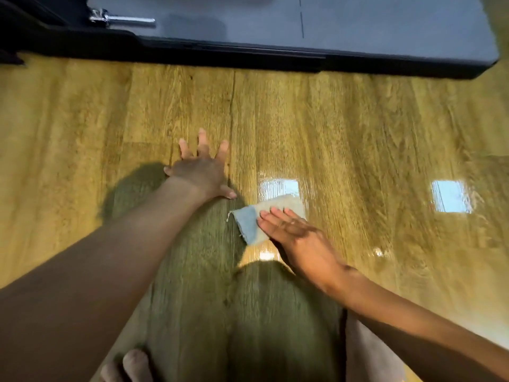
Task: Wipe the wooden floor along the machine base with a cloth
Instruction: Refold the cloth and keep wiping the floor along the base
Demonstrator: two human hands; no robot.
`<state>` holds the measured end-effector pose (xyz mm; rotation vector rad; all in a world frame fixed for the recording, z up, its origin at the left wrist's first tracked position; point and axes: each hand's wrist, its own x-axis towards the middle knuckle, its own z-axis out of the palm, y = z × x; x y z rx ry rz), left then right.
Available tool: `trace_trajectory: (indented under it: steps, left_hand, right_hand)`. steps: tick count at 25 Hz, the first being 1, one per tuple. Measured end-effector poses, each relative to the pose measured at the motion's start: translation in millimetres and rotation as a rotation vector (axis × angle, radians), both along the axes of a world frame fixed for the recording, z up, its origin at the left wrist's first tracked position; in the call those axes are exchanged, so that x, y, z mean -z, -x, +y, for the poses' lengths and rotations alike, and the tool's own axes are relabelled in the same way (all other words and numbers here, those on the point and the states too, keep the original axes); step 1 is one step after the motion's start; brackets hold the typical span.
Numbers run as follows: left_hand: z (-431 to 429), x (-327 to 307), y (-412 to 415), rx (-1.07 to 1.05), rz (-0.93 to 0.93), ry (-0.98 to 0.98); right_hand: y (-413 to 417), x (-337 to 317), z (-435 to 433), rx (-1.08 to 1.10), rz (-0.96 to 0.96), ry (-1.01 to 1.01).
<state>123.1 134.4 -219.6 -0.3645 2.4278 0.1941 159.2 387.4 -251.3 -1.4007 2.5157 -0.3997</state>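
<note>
Bare toes point(129, 365) low in view, both arms reaching over the glossy yellow-brown wooden floor point(371, 128).
Right hand point(297, 235) presses flat on the small, limp pale-blue cloth point(249, 224); left hand point(202, 168) is spread, bracing; the cloth should slide easily under the palm.

Wooden floor point(358, 119): grained planks with a glossy finish, carrying bright square reflections. Cloth point(249, 224): woven fabric, matt, pale blue and cream, with a frayed edge. Machine base point(248, 55): black, matt, plastic-looking trim; the panel point(358, 20) above it is grey, smooth, with a faint sheen. Bolt point(124, 20) on the base: polished, shiny metal.
</note>
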Motion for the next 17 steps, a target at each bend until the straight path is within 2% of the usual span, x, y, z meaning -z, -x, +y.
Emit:
trace_trajectory:
  steps: [2, 4, 8, 10, 14, 16, 17]
  left_hand:
    - [-3, 2, 2, -0.009, -0.029, 0.017]
    - [-4, 1, 6, -0.020, -0.063, 0.003]
    - [-3, 1, 13, -0.040, -0.090, -0.025]
    - [-2, -2, 13, -0.053, -0.110, -0.032]
    - [1, 1, 15, -0.065, -0.134, -0.035]
    - [3, 0, 17, -0.090, -0.140, -0.054]
    - [3, 0, 18, -0.096, -0.139, -0.061]
  right_hand:
    - [-15, -1, 25, -0.127, 0.012, 0.076]
    - [7, -3, 24, -0.191, 0.049, 0.096]
    - [94, -10, -44, 0.102, -0.012, 0.039]
    - [103, -9, -57, 0.179, -0.048, 0.016]
    - [46, -4, -10, -0.016, -0.004, 0.003]
    - [61, 0, -11, -0.071, 0.013, 0.057]
    - [81, -1, -24, -0.019, 0.021, 0.069]
